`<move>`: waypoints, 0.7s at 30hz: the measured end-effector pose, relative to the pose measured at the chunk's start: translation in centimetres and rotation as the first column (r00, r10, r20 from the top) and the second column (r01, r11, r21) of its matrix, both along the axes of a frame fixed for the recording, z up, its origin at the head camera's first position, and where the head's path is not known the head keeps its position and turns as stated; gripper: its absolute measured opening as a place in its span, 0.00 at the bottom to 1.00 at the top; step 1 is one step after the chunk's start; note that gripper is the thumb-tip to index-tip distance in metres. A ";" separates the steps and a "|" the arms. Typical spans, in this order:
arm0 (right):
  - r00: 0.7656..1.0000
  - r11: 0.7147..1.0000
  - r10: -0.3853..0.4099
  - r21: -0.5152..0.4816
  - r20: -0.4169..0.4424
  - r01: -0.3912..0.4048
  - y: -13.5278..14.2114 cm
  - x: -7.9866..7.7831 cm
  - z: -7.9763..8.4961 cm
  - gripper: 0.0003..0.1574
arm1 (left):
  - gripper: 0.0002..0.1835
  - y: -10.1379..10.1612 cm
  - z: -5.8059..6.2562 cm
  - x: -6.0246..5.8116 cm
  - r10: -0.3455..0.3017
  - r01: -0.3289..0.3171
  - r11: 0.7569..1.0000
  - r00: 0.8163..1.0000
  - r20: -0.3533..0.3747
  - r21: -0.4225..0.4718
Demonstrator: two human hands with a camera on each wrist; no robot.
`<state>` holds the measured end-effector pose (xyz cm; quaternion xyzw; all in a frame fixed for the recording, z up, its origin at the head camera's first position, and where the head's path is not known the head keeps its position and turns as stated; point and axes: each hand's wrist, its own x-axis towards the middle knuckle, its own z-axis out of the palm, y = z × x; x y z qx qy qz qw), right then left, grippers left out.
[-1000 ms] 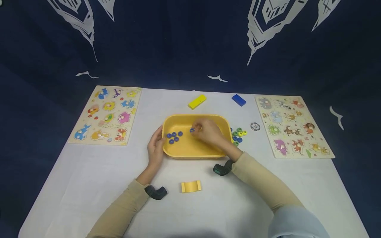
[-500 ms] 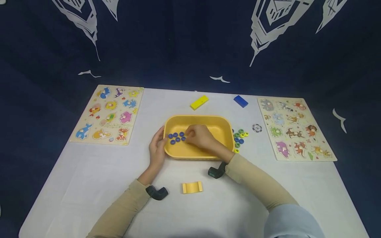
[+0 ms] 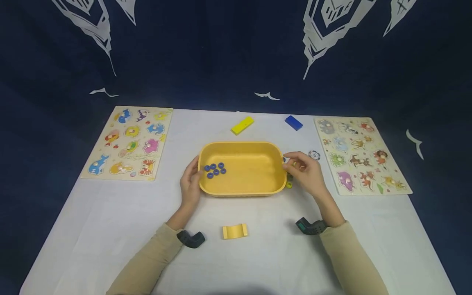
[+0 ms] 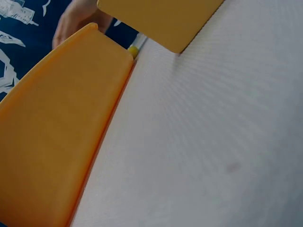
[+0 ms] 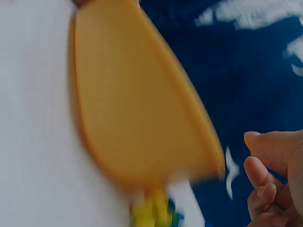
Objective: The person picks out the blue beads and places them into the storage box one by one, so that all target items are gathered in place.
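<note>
Against the left end of a yellow tray (image 3: 243, 194), my left hand (image 3: 189, 186) holds its side, with the thumb at the rim. Several small blue beads (image 3: 216, 172) lie together inside, at the tray's left. My right hand (image 3: 306, 172) is just outside the right end, over a small pile of beads that it mostly hides. A yellow bead (image 3: 289, 185) shows below its fingers. In the right wrist view, nothing shows between the thumb and bent fingers (image 5: 258, 170). The left wrist view has the tray's outer wall (image 4: 61, 123) filling its left side.
Picture puzzle boards lie at left (image 3: 127, 143) and right (image 3: 363, 155). Behind the tray are a yellow block (image 3: 242, 125) and a blue block (image 3: 293, 123). A poker chip (image 3: 314, 155) is beyond the right hand. A curved yellow block (image 3: 234, 231) lies in front.
My right hand let go of a blue bead beside the others in the tray, then moved right, out over the bead pile. The left hand stayed at the tray's side.
</note>
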<state>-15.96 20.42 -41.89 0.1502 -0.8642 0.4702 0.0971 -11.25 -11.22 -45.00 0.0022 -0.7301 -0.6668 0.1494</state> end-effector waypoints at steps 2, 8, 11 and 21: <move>0.997 0.997 -0.074 0.012 -0.022 0.074 2.1 -0.4 -2.1 0.16 | 0.24 -0.1 0.0 0.0 -0.004 0.004 1.000 1.000 -0.005 0.006; 0.972 0.974 -0.221 0.079 0.085 0.214 4.7 0.0 -4.6 0.16 | 0.25 -0.1 -0.2 0.0 -0.018 0.018 1.000 1.000 0.008 0.019; 0.960 0.964 -0.249 0.125 0.126 0.233 4.7 0.5 -4.7 0.16 | 0.25 -0.1 -0.2 0.0 -0.013 0.012 1.000 1.000 0.010 0.018; 0.956 0.941 -0.276 0.233 0.101 0.247 4.1 0.5 -5.4 0.15 | 0.24 -0.2 -0.6 -0.3 0.006 -0.005 0.999 1.000 -0.022 0.038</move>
